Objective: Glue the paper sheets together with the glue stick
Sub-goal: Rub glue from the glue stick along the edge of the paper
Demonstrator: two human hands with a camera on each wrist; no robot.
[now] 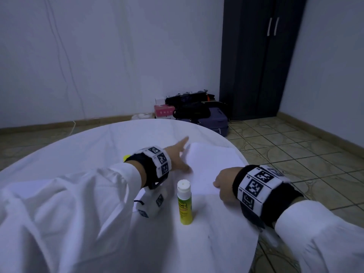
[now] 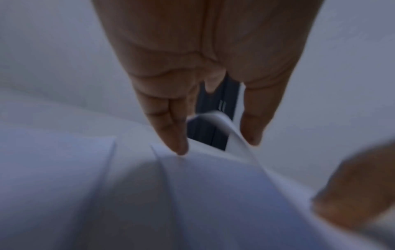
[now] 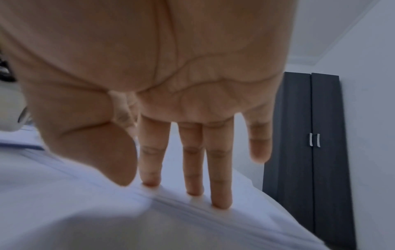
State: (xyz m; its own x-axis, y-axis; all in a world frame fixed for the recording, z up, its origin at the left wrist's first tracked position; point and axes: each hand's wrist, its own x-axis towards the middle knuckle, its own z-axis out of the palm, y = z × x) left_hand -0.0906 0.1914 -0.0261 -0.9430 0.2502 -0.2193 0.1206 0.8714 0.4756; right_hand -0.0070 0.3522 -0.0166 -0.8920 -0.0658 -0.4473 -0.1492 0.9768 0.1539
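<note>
My left hand (image 1: 178, 154) and right hand (image 1: 224, 185), fingers straight, press the paper sheets (image 1: 208, 166); the capped glue stick (image 1: 184, 201) stands untouched, so gluing seems unstarted.

The left hand (image 1: 178, 154) reaches forward, its fingers (image 2: 171, 128) straight and pointing down, thumb out to one side. The right hand (image 1: 224, 184) is spread flat, its fingers (image 3: 218, 169) straight with the tips pressing down, the thumb just beside them.

Round white table (image 1: 98, 146), paper sheets (image 1: 208, 166), upright glue stick (image 1: 184, 203) (capped)
</note>
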